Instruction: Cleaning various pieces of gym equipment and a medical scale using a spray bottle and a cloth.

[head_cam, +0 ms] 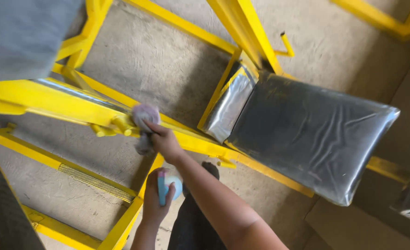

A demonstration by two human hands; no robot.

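On the yellow metal frame (52,99), near the middle of the head view, the right hand (165,141) presses a bunched grey-pink cloth (145,121) against one of the painted bars, its fingers closed around the fabric so that part of the cloth bulges above the knuckles and a tail hangs below them. The right forearm runs down from that hand toward the lower edge of the picture, crossing over the lower bar of the frame. Just below and a little to the left, the left hand (155,201) is curled around a small bottle (168,187) with a pale blue body and a darker blue part at its side; the fingers wrap it firmly, and what looks like a pink cap shows at the top, though the hand hides most of it. The bottle sits close under the right wrist, apart from the cloth. To the right of the hands a black padded seat (311,139) wrapped in clear shiny plastic lies fixed to the frame, with a smaller wrapped pad (228,109) set at its left end. A strip of yellow ribbed plate (94,181) lies along a lower bar to the left. Bare grey concrete floor (158,60) shows beneath the frame, and dark trousers (191,222) appear under the right arm.
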